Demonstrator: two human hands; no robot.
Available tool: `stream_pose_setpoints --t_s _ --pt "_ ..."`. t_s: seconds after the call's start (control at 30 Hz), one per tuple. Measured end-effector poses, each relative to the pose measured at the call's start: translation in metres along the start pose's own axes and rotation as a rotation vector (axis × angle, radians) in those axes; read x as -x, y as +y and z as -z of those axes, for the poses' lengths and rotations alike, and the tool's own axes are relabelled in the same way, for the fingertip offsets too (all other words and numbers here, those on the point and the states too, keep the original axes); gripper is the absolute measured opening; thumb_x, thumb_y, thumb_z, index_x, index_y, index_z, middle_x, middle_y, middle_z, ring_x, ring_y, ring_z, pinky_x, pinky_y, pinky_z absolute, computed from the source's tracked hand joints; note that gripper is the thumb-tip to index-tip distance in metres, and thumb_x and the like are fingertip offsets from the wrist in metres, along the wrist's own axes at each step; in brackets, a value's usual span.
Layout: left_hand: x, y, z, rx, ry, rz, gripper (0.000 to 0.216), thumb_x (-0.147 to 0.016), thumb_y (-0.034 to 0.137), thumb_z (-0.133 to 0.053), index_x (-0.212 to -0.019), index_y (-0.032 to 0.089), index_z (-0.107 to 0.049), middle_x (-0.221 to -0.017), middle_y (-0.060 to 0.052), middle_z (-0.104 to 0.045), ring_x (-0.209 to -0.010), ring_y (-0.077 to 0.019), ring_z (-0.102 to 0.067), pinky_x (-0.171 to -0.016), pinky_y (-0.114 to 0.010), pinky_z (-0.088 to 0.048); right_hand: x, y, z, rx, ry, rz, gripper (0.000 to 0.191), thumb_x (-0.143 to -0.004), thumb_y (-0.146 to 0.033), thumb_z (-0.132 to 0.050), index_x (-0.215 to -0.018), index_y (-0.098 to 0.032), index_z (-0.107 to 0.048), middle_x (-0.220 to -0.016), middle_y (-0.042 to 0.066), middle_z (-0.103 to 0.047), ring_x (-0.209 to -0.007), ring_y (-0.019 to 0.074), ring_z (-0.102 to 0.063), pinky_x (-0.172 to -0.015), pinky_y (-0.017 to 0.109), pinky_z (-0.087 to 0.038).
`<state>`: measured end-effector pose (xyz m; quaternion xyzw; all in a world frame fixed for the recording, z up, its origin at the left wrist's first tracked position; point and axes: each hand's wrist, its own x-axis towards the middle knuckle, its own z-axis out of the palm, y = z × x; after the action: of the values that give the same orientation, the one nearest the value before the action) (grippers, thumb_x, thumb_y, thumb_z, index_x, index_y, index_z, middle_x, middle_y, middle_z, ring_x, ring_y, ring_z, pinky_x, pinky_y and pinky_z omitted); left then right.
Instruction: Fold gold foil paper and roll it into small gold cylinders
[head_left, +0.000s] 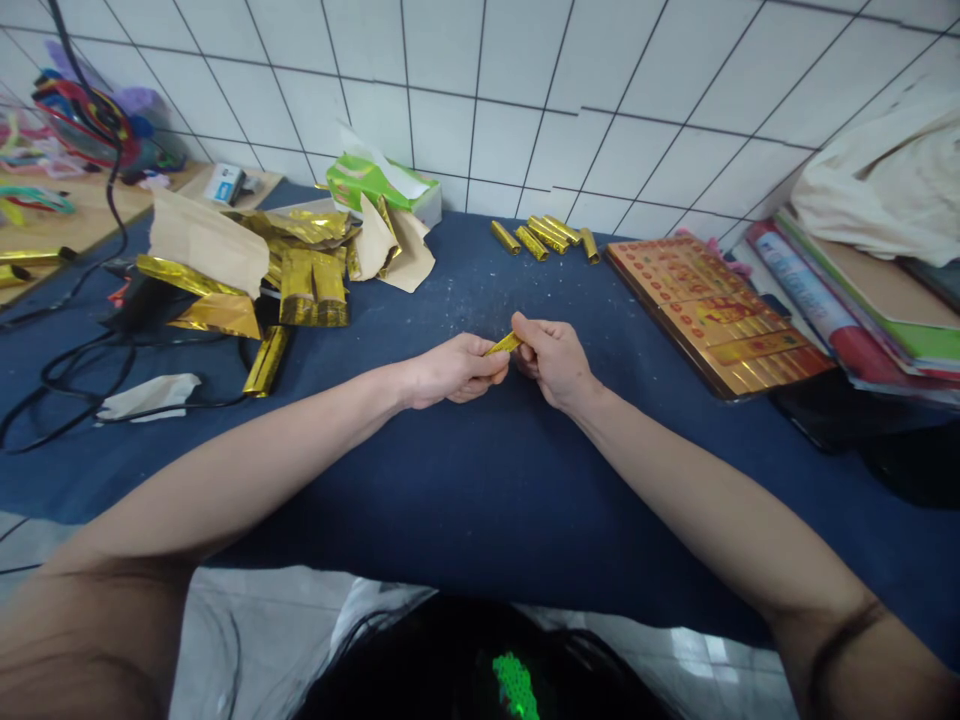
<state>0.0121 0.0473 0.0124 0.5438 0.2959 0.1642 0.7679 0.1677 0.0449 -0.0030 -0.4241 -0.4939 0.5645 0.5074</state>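
Both my hands meet over the middle of the dark blue table cloth (480, 480). My left hand (454, 368) and my right hand (551, 358) are each closed on one small rolled piece of gold foil paper (503, 345), held between their fingertips just above the cloth. Several finished gold foil rolls (541, 237) lie in a row at the far edge near the wall. To the far left sits a loose pile of gold foil sheets (300, 270) mixed with brown paper.
A flat stack of red-and-gold printed paper (716, 315) lies at the right. Books and a pale cloth (877, 290) are stacked further right. A green tissue box (379, 185) stands by the tiled wall. Black cables (82, 370) and a white scrap (150, 395) lie at the left.
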Motion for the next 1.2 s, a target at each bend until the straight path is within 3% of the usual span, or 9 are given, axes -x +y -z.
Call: stream_pose_setpoints --t_s 0.23,0.33,0.47,0.63,0.73,0.83,0.93,1.03,1.2 --pt "0.002 0.008 0.021 -0.054 0.132 -0.017 0.031 -0.089 0.025 -0.042 -0.06 0.015 -0.046 -0.037 0.008 -0.027 -0.03 -0.0027 -0.019 -0.03 -0.015 -0.013 -0.003 0.0 0.003 -0.056 -0.006 0.048 0.049 -0.074 -0.051 -0.059 -0.042 -0.019 -0.038 -0.033 -0.008 -0.03 -0.029 0.0031 -0.022 -0.033 0.022 -0.013" --pt "0.003 0.009 0.022 -0.024 0.025 0.003 0.031 -0.088 0.027 -0.043 -0.06 0.015 -0.046 -0.037 0.008 -0.027 -0.03 -0.0025 -0.019 -0.031 -0.015 -0.013 -0.003 -0.001 0.003 -0.036 -0.054 0.037 0.05 -0.075 -0.059 -0.052 -0.046 -0.019 -0.042 -0.035 -0.008 -0.032 -0.029 0.004 -0.024 -0.032 0.022 -0.014" --pt "0.004 0.006 0.015 -0.05 -0.088 0.034 0.033 -0.088 0.031 -0.044 -0.06 0.015 -0.046 -0.036 0.007 -0.029 -0.029 -0.0026 -0.02 -0.031 -0.015 -0.015 -0.003 0.001 0.004 0.113 -0.112 0.027 0.05 -0.07 -0.058 -0.058 -0.045 -0.018 -0.041 -0.036 -0.007 -0.034 -0.032 0.0034 -0.024 -0.033 0.022 -0.014" --pt "0.002 0.005 0.012 -0.206 0.077 -0.078 0.038 -0.092 0.039 -0.034 -0.07 0.013 -0.052 -0.037 0.004 -0.041 -0.03 -0.0046 -0.035 -0.032 -0.015 -0.024 -0.001 0.004 0.003 0.295 -0.151 0.14 0.049 -0.078 -0.052 -0.051 -0.045 -0.017 -0.044 -0.04 -0.006 -0.036 -0.038 0.0041 -0.027 -0.038 0.023 -0.019" --pt "0.001 0.004 0.008 -0.285 0.059 -0.117 0.026 -0.091 0.029 -0.036 -0.074 0.014 -0.05 -0.043 0.003 -0.05 -0.034 -0.0058 -0.043 -0.035 -0.016 -0.032 0.001 0.004 0.002 0.387 -0.219 0.181 0.047 -0.083 -0.048 -0.047 -0.05 -0.016 -0.05 -0.045 -0.004 -0.044 -0.042 0.0049 -0.032 -0.042 0.023 -0.023" --pt "0.001 0.003 0.003 -0.365 0.069 -0.123 0.022 -0.091 0.018 -0.035 -0.072 0.015 -0.046 -0.04 0.005 -0.047 -0.032 -0.005 -0.041 -0.035 -0.015 -0.03 0.002 0.003 0.002 0.408 -0.237 0.173 0.046 -0.084 -0.047 -0.045 -0.051 -0.015 -0.054 -0.046 -0.004 -0.044 -0.043 0.0051 -0.033 -0.043 0.023 -0.024" --pt "0.001 0.004 -0.001 -0.448 0.141 -0.132 0.024 -0.09 0.015 -0.034 -0.069 0.015 -0.045 -0.037 0.008 -0.039 -0.031 -0.0033 -0.033 -0.035 -0.015 -0.025 0.001 0.005 0.001 0.395 -0.208 0.193 0.046 -0.083 -0.047 -0.047 -0.051 -0.015 -0.054 -0.043 -0.006 -0.039 -0.041 0.0049 -0.03 -0.042 0.023 -0.023" --pt "0.001 0.007 -0.002 -0.491 0.202 -0.156 0.025 -0.091 0.017 -0.034 -0.068 0.015 -0.045 -0.039 0.009 -0.034 -0.034 -0.003 -0.029 -0.037 -0.015 -0.023 0.0 0.008 0.001 0.292 -0.073 0.164 0.048 -0.08 -0.049 -0.051 -0.044 -0.017 -0.043 -0.038 -0.007 -0.033 -0.037 0.0044 -0.026 -0.039 0.023 -0.02" --pt "0.002 0.012 0.002 -0.668 0.285 -0.155 0.026 -0.089 0.017 -0.038 -0.065 0.014 -0.047 -0.045 0.007 -0.037 -0.04 -0.0034 -0.031 -0.041 -0.016 -0.024 -0.002 0.012 0.001 0.16 0.07 0.118 0.05 -0.076 -0.052 -0.055 -0.043 -0.019 -0.037 -0.035 -0.008 -0.031 -0.032 0.0037 -0.023 -0.035 0.023 -0.016"
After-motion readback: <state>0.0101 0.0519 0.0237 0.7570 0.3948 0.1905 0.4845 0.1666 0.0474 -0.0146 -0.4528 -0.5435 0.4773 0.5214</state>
